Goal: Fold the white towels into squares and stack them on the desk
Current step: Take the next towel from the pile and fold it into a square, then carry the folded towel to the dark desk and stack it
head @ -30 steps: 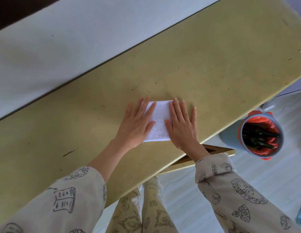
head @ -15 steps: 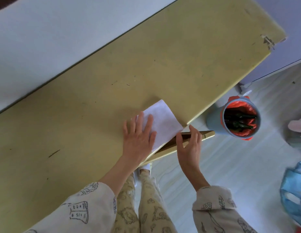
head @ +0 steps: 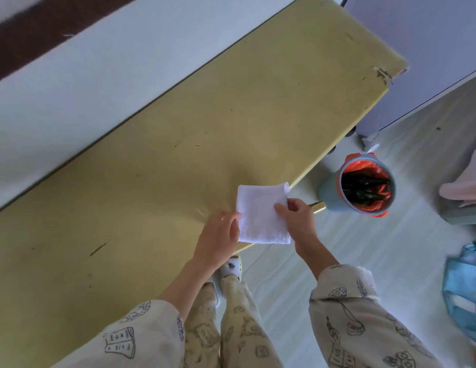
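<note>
I hold 1 white towel (head: 262, 215), folded to a near square, between my 2 hands at the near edge of the desk (head: 178, 160). My left hand (head: 218, 239) grips its left edge, thumb on top near the upper part of that edge, the other fingers hidden beneath the cloth. My right hand (head: 298, 221) pinches the right edge, thumb pressed on the upper face and the fingers curled round behind. The towel sits partly over the desk edge and partly over the floor (head: 364, 248); I cannot tell whether its far side touches the desktop. Its top right corner curls up a little.

The desk is 1 long yellow top, scuffed, with a chipped far corner. Just past my right hand, 1 slim yellow piece (head: 317, 207) juts out from under the desk edge.

On the floor to the right stands 1 blue bin (head: 329, 193) lined with an orange bag, dark things inside it. Further right lies 1 blue plastic bag (head: 462, 293). Below me show my 2 patterned sleeves, 2 trouser legs and 1 pale slipper (head: 231, 268).
</note>
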Tool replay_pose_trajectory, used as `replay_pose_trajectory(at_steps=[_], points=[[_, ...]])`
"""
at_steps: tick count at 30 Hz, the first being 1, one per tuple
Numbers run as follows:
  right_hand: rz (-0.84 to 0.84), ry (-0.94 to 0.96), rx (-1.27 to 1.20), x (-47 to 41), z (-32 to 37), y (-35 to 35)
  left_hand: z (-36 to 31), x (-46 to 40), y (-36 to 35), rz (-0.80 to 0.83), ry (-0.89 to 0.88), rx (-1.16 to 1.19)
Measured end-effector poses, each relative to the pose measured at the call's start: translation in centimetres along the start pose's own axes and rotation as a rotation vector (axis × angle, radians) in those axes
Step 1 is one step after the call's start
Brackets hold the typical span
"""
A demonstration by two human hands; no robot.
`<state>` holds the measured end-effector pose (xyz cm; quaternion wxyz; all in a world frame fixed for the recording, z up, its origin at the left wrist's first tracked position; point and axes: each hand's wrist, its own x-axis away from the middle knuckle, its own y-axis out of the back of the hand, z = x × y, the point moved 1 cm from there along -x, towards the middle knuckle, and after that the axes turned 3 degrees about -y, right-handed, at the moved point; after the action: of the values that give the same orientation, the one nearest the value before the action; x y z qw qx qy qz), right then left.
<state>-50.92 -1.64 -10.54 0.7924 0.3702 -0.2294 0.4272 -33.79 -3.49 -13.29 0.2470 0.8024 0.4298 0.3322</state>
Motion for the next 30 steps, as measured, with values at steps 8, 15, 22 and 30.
replay_pose_trajectory(at_steps=[8, 15, 22, 30], points=[[0.224, 0.530, 0.503, 7.6, 9.2, -2.5, 0.8, 5.4, 10.3, -0.198, 0.185, 0.208], [0.570, 0.821, 0.718, 16.5, 13.1, -6.9, 1.5, 15.8, 15.0, -0.635, 0.433, 0.412], [1.007, 1.168, 0.972, 28.8, 10.0, -9.9, 0.7, 31.5, 11.9, -0.980, 0.680, 0.496], [1.442, 1.454, 1.207, 44.5, -3.1, -11.0, -3.9, 52.5, 1.9, -1.383, 1.056, 0.524]])
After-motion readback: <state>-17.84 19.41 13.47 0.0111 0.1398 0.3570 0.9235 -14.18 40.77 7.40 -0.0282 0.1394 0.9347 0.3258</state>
